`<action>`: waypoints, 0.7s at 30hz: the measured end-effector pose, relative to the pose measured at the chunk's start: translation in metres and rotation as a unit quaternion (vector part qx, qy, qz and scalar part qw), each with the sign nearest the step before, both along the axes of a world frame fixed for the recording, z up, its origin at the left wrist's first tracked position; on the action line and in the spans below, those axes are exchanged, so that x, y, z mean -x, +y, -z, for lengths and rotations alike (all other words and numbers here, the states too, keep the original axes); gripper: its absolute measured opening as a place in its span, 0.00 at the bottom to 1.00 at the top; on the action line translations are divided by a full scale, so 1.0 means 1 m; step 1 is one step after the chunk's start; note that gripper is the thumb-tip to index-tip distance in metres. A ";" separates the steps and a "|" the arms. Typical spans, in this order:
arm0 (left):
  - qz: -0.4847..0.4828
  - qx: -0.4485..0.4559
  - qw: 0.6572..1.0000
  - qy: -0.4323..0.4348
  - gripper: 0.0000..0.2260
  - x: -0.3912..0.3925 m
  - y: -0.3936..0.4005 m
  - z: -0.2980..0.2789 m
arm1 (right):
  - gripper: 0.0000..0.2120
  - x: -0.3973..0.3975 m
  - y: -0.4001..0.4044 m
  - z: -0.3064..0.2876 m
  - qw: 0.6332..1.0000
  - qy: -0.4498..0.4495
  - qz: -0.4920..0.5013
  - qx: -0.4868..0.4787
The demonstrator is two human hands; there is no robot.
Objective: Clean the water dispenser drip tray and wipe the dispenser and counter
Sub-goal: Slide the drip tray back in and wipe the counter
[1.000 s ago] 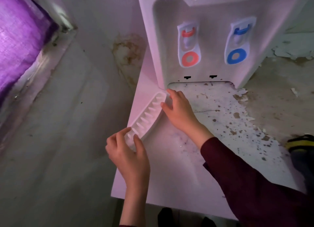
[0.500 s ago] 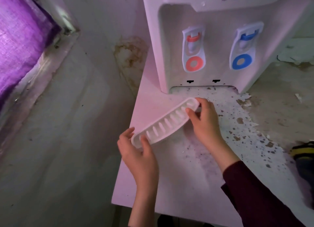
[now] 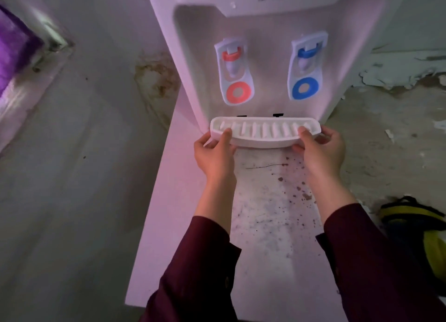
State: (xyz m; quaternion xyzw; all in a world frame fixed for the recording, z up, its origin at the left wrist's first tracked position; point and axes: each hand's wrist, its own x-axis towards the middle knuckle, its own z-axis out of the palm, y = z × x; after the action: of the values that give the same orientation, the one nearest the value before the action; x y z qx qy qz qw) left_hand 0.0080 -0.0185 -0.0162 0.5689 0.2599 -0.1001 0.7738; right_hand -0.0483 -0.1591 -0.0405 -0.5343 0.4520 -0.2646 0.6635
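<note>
White moulded plastic makes up the drip tray (image 3: 265, 134), a long shallow piece with a straight far edge, a bowed near edge and rounded ends. A row of raised ribs runs across its top, and its surface looks matte and smooth. It is held level against the foot of the dispenser (image 3: 265, 56), just under the two taps, above the counter (image 3: 265, 225).

The left hand (image 3: 214, 152) clamps the tray's left end, thumb on top among the ribs and fingers beneath. The right hand (image 3: 321, 150) grips the right end the same way. Dark maroon sleeves (image 3: 362, 261) cover both forearms.

The dispenser is glossy white plastic with a recessed front. The red tap (image 3: 233, 70) sits to the left and the blue tap (image 3: 306, 66) to the right, each ending in a coloured ring.

The counter is a smooth pale slab, scuffed and spattered with brown specks that are thickest on its right side, with a thin dark scratch near the tray. To the right, the surface is rough and flaking. A brown stain (image 3: 154, 78) marks the grey floor to the left. A yellow and black object (image 3: 417, 225) lies at the near right.
</note>
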 end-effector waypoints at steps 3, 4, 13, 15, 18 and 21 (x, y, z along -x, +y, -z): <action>-0.013 -0.006 1.000 0.016 0.19 -0.011 -0.002 0.005 | 0.20 -0.003 -0.001 0.001 0.998 -0.028 0.003 -0.050; -0.014 -0.008 1.000 0.020 0.19 -0.013 -0.002 0.006 | 0.20 -0.003 -0.001 0.002 0.997 -0.032 0.005 -0.063; -0.018 0.017 0.999 0.036 0.19 -0.025 -0.004 0.019 | 0.19 -0.014 -0.005 0.000 0.989 -0.055 0.037 -0.134; -0.014 0.010 0.999 0.036 0.19 -0.027 -0.005 0.019 | 0.19 -0.017 -0.006 -0.001 0.988 -0.062 0.044 -0.138; -0.011 0.001 0.999 0.038 0.19 -0.029 -0.006 0.020 | 0.21 -0.021 -0.007 0.002 0.985 -0.063 0.056 -0.154; -0.007 -0.011 0.999 0.036 0.19 -0.029 -0.006 0.021 | 0.23 -0.022 -0.009 0.006 0.983 -0.065 0.053 -0.166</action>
State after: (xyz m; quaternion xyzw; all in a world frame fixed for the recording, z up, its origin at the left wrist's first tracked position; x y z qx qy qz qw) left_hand 0.0365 -0.0250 -0.0374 0.5720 0.2924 -0.1123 0.7581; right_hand -0.0263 -0.1684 -0.0465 -0.3742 0.4733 -0.2546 0.7558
